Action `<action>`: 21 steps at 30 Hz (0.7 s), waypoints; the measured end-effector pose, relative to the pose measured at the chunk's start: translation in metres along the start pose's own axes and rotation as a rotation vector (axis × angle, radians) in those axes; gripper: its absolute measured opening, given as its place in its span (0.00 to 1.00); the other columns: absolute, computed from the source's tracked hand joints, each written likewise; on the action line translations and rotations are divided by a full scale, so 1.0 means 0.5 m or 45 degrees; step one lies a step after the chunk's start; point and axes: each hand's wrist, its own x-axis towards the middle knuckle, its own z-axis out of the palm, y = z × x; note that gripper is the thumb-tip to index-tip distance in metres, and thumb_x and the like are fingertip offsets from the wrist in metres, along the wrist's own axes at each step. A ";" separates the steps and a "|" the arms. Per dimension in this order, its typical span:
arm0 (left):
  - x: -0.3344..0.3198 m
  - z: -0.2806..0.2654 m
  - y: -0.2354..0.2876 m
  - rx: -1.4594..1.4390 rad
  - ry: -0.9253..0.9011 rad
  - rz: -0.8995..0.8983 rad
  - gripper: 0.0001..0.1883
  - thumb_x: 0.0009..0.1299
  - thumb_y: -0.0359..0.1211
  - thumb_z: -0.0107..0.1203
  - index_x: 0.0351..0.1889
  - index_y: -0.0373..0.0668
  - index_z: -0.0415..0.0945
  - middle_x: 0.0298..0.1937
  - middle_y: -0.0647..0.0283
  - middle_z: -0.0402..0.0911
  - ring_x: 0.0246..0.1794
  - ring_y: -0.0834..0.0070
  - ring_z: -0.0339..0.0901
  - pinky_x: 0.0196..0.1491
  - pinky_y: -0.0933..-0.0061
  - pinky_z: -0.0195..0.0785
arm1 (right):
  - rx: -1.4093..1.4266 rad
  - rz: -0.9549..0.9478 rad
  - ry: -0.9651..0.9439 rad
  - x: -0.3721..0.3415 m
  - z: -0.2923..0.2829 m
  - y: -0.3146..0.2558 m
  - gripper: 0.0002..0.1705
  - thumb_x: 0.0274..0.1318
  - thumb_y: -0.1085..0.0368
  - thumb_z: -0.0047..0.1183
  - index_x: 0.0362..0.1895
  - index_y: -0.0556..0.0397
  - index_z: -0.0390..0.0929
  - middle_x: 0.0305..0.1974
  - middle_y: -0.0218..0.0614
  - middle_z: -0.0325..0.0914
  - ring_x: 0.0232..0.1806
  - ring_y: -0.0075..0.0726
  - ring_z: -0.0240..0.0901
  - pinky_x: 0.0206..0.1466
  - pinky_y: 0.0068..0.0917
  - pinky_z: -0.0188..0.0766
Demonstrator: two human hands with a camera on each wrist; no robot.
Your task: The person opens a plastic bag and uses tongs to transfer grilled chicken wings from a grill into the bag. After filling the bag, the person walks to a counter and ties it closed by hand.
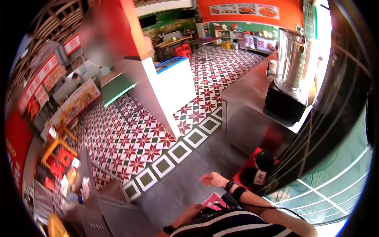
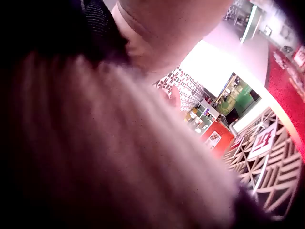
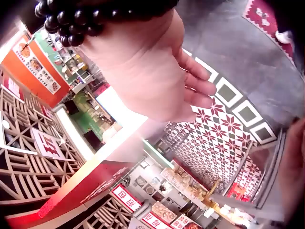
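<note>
Held out in front of the body, my right hand point(image 1: 213, 179) has loosely bent fingers and an empty palm. Its fingers point(image 3: 198, 86) hang relaxed in the right wrist view, below a dark beaded bracelet point(image 3: 78, 18). My left hand point(image 1: 192, 211) hangs low beside the striped shirt point(image 1: 229, 225), with no object showing in it. In the left wrist view the wrist and a blurred surface fill most of the picture, and the left fingers are hidden. A red patterned mat point(image 1: 214, 201) lies on the grey floor beneath the hands.
A steel counter point(image 1: 246, 89) stands to the right, bearing a tall metal urn point(image 1: 292, 63). Below it are black items on a red surface point(image 1: 252, 158). Ahead are a white pillar point(image 1: 152, 94), a chest freezer point(image 1: 177, 85) and a green-topped table point(image 1: 117, 89). A metal panel point(image 1: 94, 189) stands left.
</note>
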 end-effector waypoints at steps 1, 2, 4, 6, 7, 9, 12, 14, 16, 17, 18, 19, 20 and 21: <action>0.000 -0.044 -0.005 -0.085 0.023 -0.015 0.18 0.66 0.43 0.48 0.38 0.36 0.77 0.29 0.63 0.79 0.29 0.77 0.74 0.36 0.75 0.66 | 0.072 0.020 0.067 0.053 -0.006 0.017 0.17 0.50 0.77 0.42 0.44 0.54 0.75 0.31 0.31 0.77 0.32 0.24 0.71 0.39 0.22 0.69; 0.010 -0.080 -0.017 -0.114 0.026 -0.024 0.18 0.66 0.43 0.48 0.38 0.36 0.77 0.29 0.63 0.79 0.30 0.77 0.74 0.37 0.75 0.66 | 0.069 0.044 0.108 0.089 -0.022 -0.005 0.17 0.51 0.78 0.40 0.45 0.55 0.74 0.31 0.32 0.77 0.32 0.24 0.71 0.39 0.22 0.70; 0.026 -0.141 -0.024 -0.151 0.053 -0.070 0.19 0.66 0.44 0.47 0.38 0.36 0.77 0.29 0.62 0.79 0.31 0.77 0.74 0.38 0.74 0.66 | 0.151 0.032 0.138 0.159 -0.062 -0.025 0.18 0.51 0.78 0.40 0.46 0.56 0.73 0.32 0.32 0.77 0.33 0.24 0.71 0.39 0.23 0.71; 0.068 -0.208 -0.029 -0.091 0.039 -0.089 0.19 0.67 0.44 0.46 0.40 0.36 0.76 0.32 0.62 0.80 0.34 0.76 0.74 0.40 0.74 0.65 | 0.232 0.017 0.220 0.214 -0.118 -0.027 0.17 0.52 0.77 0.40 0.47 0.57 0.73 0.32 0.32 0.76 0.33 0.24 0.72 0.39 0.23 0.71; 0.088 -0.244 -0.035 0.014 0.044 0.026 0.19 0.67 0.44 0.46 0.39 0.35 0.76 0.31 0.64 0.79 0.34 0.76 0.73 0.41 0.74 0.65 | 0.274 0.015 0.279 0.236 -0.150 -0.020 0.17 0.53 0.76 0.40 0.47 0.57 0.72 0.32 0.32 0.76 0.33 0.24 0.72 0.39 0.23 0.71; 0.143 -0.310 -0.055 -0.012 -0.060 0.104 0.20 0.67 0.46 0.46 0.41 0.37 0.75 0.30 0.67 0.77 0.34 0.77 0.72 0.42 0.75 0.64 | 0.220 0.063 0.432 0.284 -0.217 0.031 0.14 0.56 0.72 0.39 0.46 0.57 0.73 0.31 0.31 0.75 0.32 0.24 0.72 0.38 0.24 0.72; 0.257 -0.414 -0.062 -0.087 -0.062 0.071 0.20 0.67 0.45 0.46 0.41 0.37 0.75 0.30 0.67 0.77 0.34 0.78 0.71 0.42 0.75 0.64 | 0.018 0.076 0.595 0.356 -0.322 0.087 0.13 0.56 0.64 0.45 0.43 0.56 0.75 0.29 0.31 0.76 0.30 0.22 0.73 0.35 0.22 0.73; 0.345 -0.484 -0.053 -0.112 -0.013 0.026 0.19 0.67 0.45 0.46 0.41 0.38 0.75 0.29 0.67 0.77 0.34 0.79 0.71 0.41 0.76 0.64 | 0.275 0.197 0.732 0.422 -0.385 0.074 0.13 0.56 0.64 0.46 0.43 0.55 0.76 0.27 0.33 0.77 0.28 0.24 0.74 0.32 0.21 0.72; 0.437 -0.557 -0.027 -0.122 0.036 -0.006 0.19 0.67 0.45 0.47 0.40 0.38 0.75 0.29 0.68 0.77 0.33 0.79 0.71 0.41 0.76 0.64 | 0.308 0.237 0.748 0.503 -0.463 0.153 0.13 0.55 0.64 0.47 0.42 0.56 0.76 0.27 0.34 0.77 0.27 0.24 0.74 0.32 0.21 0.72; 0.477 -0.599 -0.009 -0.120 0.065 -0.023 0.18 0.67 0.45 0.47 0.40 0.38 0.75 0.29 0.68 0.77 0.33 0.80 0.71 0.40 0.77 0.64 | 0.297 0.208 0.716 0.564 -0.501 0.210 0.13 0.55 0.64 0.47 0.42 0.56 0.76 0.27 0.34 0.77 0.27 0.25 0.74 0.32 0.21 0.73; 0.516 -0.639 0.012 -0.125 0.089 -0.038 0.18 0.67 0.45 0.47 0.40 0.38 0.75 0.29 0.68 0.76 0.33 0.80 0.70 0.40 0.77 0.64 | 0.288 0.180 0.684 0.621 -0.539 0.234 0.13 0.55 0.64 0.48 0.42 0.56 0.76 0.27 0.34 0.77 0.27 0.25 0.74 0.32 0.22 0.73; 0.549 -0.679 0.032 -0.123 0.113 -0.050 0.18 0.67 0.44 0.47 0.40 0.38 0.75 0.29 0.68 0.76 0.33 0.80 0.70 0.40 0.77 0.64 | 0.414 0.154 0.640 0.672 -0.573 0.221 0.13 0.55 0.64 0.48 0.42 0.56 0.75 0.27 0.34 0.77 0.28 0.25 0.74 0.32 0.22 0.72; 0.585 -0.717 0.054 -0.126 0.131 -0.058 0.18 0.67 0.44 0.47 0.40 0.38 0.75 0.29 0.68 0.76 0.33 0.81 0.70 0.40 0.77 0.64 | 0.536 0.131 0.597 0.720 -0.607 0.206 0.13 0.54 0.64 0.48 0.42 0.57 0.75 0.27 0.34 0.78 0.29 0.25 0.74 0.33 0.22 0.72; 0.618 -0.752 0.073 -0.129 0.142 -0.064 0.18 0.67 0.44 0.47 0.40 0.38 0.75 0.29 0.68 0.76 0.33 0.81 0.70 0.40 0.77 0.63 | 0.651 0.109 0.559 0.764 -0.643 0.191 0.14 0.54 0.64 0.48 0.43 0.57 0.75 0.28 0.34 0.78 0.29 0.25 0.74 0.33 0.22 0.72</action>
